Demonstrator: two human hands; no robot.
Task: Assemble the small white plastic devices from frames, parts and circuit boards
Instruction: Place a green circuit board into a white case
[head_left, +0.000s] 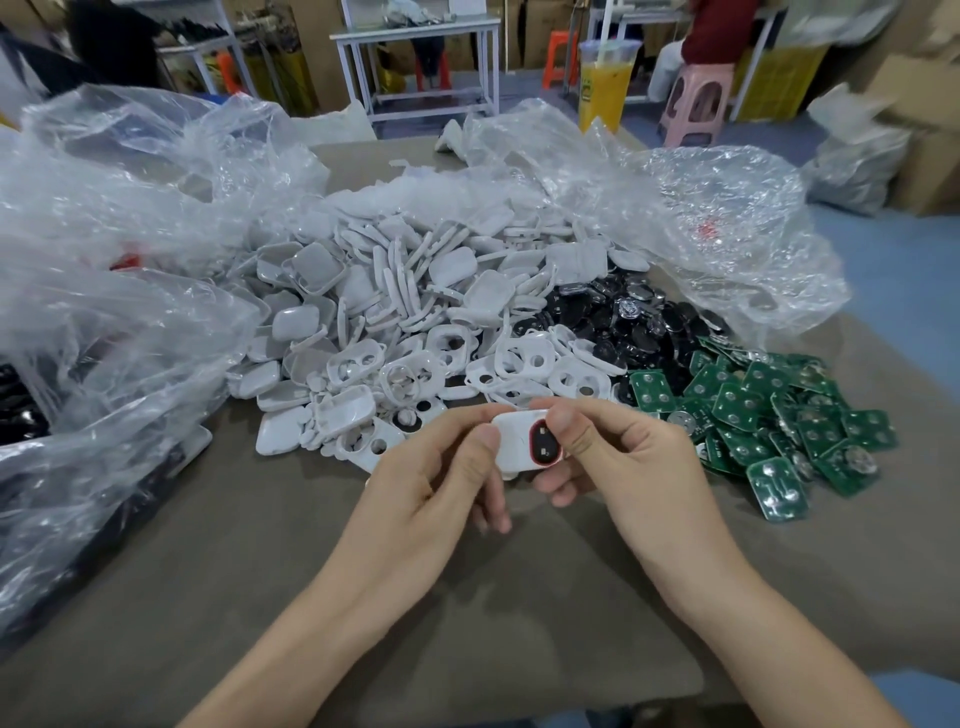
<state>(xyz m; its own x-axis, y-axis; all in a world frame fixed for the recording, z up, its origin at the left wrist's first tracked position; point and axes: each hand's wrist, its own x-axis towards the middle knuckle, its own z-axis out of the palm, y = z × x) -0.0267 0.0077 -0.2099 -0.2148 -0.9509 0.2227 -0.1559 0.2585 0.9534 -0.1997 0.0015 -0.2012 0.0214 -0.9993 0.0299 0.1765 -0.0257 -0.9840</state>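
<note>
I count one white device (519, 441), one drink cup (605, 78), one pink stool (696, 104). White frames (395, 312), black parts (623, 322) and green circuit boards (769, 415) form three heaps, beyond counting.

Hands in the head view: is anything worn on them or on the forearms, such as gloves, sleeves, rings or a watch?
Nothing worn shows. The left hand and right hand are bare: no gloves, rings or bands. Both forearms are bare to the picture's bottom edge: no sleeve, watch or bracelet. The visible thumbnails look short and unpainted.

The white device (519, 439) — underside and both ends — is covered by fingers (574, 434).
</note>
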